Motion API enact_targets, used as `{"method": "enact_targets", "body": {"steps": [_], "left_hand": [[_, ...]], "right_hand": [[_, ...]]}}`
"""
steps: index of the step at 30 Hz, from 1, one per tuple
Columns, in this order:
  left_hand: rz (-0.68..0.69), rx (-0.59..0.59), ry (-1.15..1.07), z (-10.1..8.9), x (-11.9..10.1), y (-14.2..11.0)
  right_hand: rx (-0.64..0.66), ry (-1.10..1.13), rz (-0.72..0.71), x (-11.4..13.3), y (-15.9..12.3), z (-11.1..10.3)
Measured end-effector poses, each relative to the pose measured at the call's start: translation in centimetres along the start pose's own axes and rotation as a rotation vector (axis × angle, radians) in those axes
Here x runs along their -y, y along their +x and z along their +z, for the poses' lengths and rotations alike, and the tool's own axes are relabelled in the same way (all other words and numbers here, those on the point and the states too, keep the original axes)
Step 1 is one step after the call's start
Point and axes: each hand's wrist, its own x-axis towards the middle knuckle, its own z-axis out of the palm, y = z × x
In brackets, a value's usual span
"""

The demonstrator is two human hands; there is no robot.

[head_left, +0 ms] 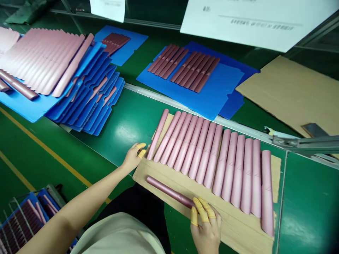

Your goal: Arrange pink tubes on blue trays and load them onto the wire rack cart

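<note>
We see a printed white sheet (254,23) above a brown cardboard sheet (293,95), a metal bar (315,144), and yellow lines (53,153) crossing the green floor (37,162).

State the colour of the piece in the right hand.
The piece is dusky pink, best in the head view.

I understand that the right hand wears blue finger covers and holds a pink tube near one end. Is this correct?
Not entirely: the finger covers are yellow, not blue, as the head view shows. The right hand does hold a pink tube near one end.
</note>
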Motion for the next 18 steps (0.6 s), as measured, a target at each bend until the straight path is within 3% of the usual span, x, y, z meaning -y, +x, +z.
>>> {"method": "enact_targets", "body": {"steps": [4,7,14,18], "left_hand": [[0.061,0.075,0.164,1.2,-1.2,7.0],[0.102,0.113,0.214,2.3,-2.4,10.0],[0.28,0.136,0.258,3.3,-2.6,9.9],[0.395,0.152,0.305,2.2,-2.0,10.6]], "right_hand": [[-0.032,0.039,-0.021,0.4,0.9,0.9],[-0.046,0.041,-0.037,0.2,1.5,1.4],[-0.004,0.05,-0.106,0.3,4.9,3.5],[0.03,0.086,-0.109,-0.9,9.3,5.2]]}}
